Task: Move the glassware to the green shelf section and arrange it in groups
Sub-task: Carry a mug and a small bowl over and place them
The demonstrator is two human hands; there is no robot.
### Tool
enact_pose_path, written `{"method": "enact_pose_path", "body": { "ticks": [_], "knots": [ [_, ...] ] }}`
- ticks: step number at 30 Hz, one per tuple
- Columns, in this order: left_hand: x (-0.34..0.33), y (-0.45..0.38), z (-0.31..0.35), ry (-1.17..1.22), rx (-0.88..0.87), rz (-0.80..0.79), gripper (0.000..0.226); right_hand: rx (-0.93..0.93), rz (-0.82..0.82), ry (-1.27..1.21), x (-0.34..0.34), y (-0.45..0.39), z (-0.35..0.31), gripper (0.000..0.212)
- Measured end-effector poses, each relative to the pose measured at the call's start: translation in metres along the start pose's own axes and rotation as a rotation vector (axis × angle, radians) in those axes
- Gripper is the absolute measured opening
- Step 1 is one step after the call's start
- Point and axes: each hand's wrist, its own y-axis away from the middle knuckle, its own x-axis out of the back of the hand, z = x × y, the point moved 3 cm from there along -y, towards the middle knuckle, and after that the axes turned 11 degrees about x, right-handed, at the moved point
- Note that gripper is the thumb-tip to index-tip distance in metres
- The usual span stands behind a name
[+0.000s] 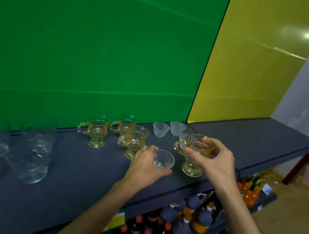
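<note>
Hands: left hand curled around a small ribbed clear cup; right hand pinching the rim of an amber mug.
Landmark: green backdrop; both pieces sit on the shelf below its right edge.
Groups: 3 amber mugs left of the held mug, 3 ribbed cups behind it.
Risk: held mug stands near the shelf's front lip; a careless slide could tip it off or clink neighbours.

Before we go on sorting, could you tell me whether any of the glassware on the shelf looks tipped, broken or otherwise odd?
Nothing stands out. The amber mugs, the small ribbed cups and the large clear glasses all stand upright on the shelf, with no spill or visible breakage. The left hand holds one ribbed cup, the right hand an amber mug.
</note>
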Motion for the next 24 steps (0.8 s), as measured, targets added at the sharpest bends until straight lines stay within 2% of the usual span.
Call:
{"method": "enact_pose_path", "body": {
  "ticks": [3, 6, 12, 16, 20, 24],
  "knots": [
    [-0.021, -0.025, 0.009, -0.014, 0.058, 0.035, 0.083, 0.031, -0.050, -0.025, 0.002, -0.030, 0.022, 0.068],
    [-0.036, -0.049, 0.019, -0.048, 0.133, 0.076, 0.086, 0.046, -0.099, -0.063, 0.004, -0.056, 0.041, 0.064],
    [-0.061, -0.085, 0.034, -0.078, 0.230, 0.157, 0.074, 0.067, -0.145, -0.163, 0.012, -0.094, 0.078, 0.062],
    [-0.069, -0.095, 0.040, -0.096, 0.255, 0.190, 0.078, 0.053, -0.177, -0.207, 0.014, -0.108, 0.097, 0.067],
    [-0.066, -0.089, 0.045, -0.229, 0.218, 0.219, 0.085, 0.073, -0.233, -0.229, 0.005, -0.114, 0.100, 0.066],
    [-0.049, -0.072, 0.059, -0.487, 0.077, 0.265, 0.075, 0.103, -0.262, -0.254, -0.005, -0.113, 0.088, 0.063]
  ]
}}
